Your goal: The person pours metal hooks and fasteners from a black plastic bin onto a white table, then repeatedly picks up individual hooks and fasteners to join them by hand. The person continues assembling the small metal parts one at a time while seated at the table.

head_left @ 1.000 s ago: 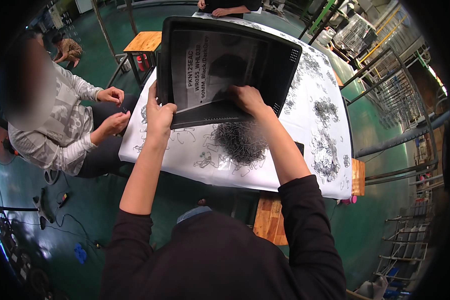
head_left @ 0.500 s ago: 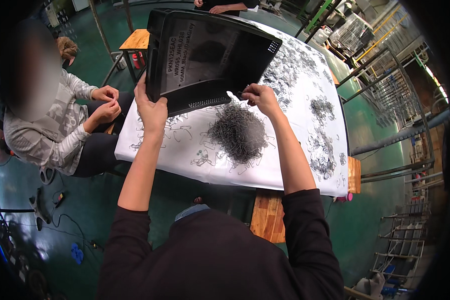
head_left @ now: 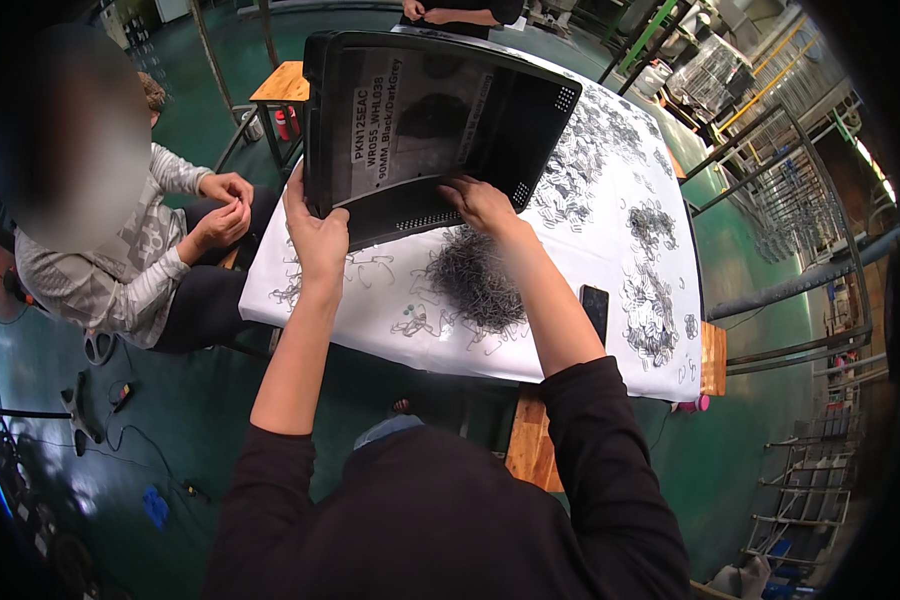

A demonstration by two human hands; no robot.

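Note:
My left hand (head_left: 318, 240) grips the near left edge of a black plastic bin (head_left: 395, 216), thumb on its wall. The bin is tipped up over the table, its inside facing me, with a printed sheet (head_left: 365, 125) and perforated corners. Fingers of my right hand (head_left: 482, 205) reach over the near wall into the bin, stretched and slightly blurred, with nothing visible in them. Below it lies a heaped pile of small dark wire hooks (head_left: 475, 285), partly covered by my right wrist. Loose hooks (head_left: 415, 320) are scattered beside the pile.
The white-covered table (head_left: 370, 345) carries more small metal pieces (head_left: 650, 315) at right and far side. A phone (head_left: 594, 312) lies beside my right forearm. A seated co-worker (head_left: 100, 270) works at left; another person's hands (head_left: 435, 15) show at the far end. A wooden stool (head_left: 535, 445) stands near.
My right hand has moved from beside the bin's near corner, where its fingers were pinched, into the bin with fingers extended. The phone has come into view. The left hand keeps its grip.

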